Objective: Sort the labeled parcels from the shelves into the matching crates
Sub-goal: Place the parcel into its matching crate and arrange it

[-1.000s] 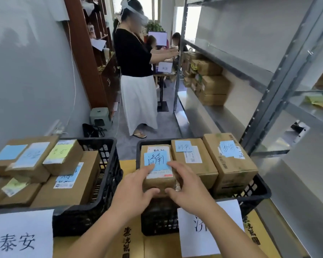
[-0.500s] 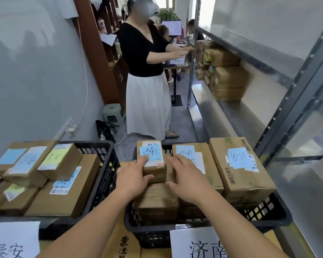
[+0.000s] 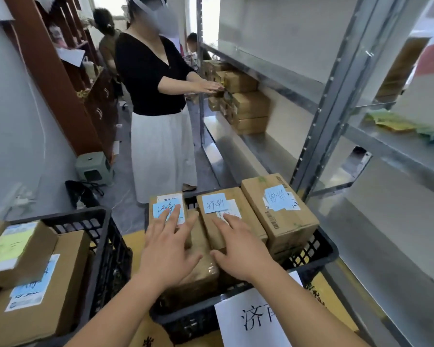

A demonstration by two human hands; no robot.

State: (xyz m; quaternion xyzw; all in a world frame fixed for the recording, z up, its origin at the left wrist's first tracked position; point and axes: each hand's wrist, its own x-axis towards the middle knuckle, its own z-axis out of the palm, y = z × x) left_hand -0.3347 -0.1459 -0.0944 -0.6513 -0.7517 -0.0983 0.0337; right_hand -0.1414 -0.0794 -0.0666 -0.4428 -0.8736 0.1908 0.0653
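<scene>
Brown cardboard parcel (image 3: 167,209) bears a blue handwritten label.

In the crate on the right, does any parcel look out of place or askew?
Nothing looks damaged. The parcels in the right crate rise above its rim, and the rightmost parcel sits turned at an angle. The left hand rests open on the small parcel.

My left hand (image 3: 166,249) lies flat with straight fingers (image 3: 164,216) on the blue label of a small brown parcel (image 3: 168,209), which sits upright at the far left of the black crate (image 3: 311,249). My right hand (image 3: 238,246) rests spread on the middle parcel (image 3: 226,209); a third labeled parcel (image 3: 281,209) lies just beside it.
</scene>
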